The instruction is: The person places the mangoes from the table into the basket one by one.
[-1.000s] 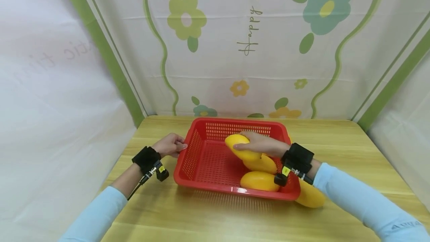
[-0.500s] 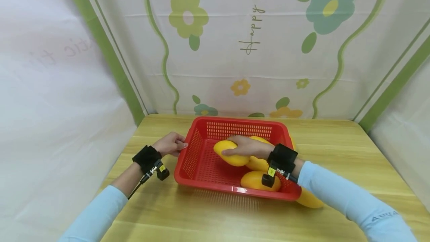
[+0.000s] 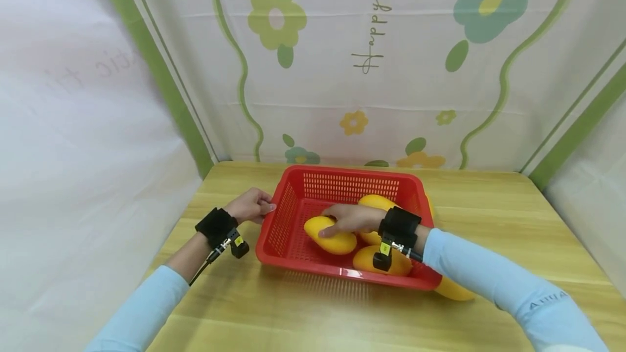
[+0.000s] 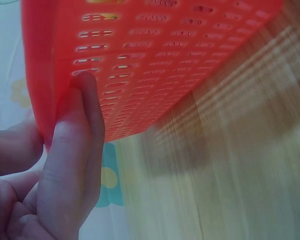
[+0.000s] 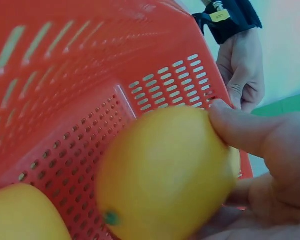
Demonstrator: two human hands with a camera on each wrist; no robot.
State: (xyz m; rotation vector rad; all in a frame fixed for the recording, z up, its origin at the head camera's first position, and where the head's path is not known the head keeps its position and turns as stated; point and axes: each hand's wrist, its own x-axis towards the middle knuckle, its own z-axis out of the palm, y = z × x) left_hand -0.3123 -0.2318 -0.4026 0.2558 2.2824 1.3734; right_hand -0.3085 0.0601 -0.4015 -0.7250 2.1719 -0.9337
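A red perforated plastic basket [image 3: 342,273] stands on the wooden table, its left rim pinched between the thumb and fingers of my left hand [image 3: 250,205]. In the left wrist view those fingers [image 4: 70,150] lie along the basket's outer wall. Inside the basket, my right hand [image 3: 353,218] grips a yellow mango [image 3: 330,237], low and left of centre. A small green stem spot shows on this mango in the right wrist view. Other mangoes [image 3: 379,261] lie in the right half of the basket, partly hidden by my right hand and wrist.
Outside the basket, a yellow mango [image 3: 455,289] lies by its front right corner, and a bit of yellow [image 3: 430,205] shows behind its right wall. The wooden table [image 3: 274,314] reaches back to a flower-printed cloth [image 3: 323,80].
My right hand has carried the mango left and down inside the basket, away from the other mangoes. My left hand keeps its hold on the rim.
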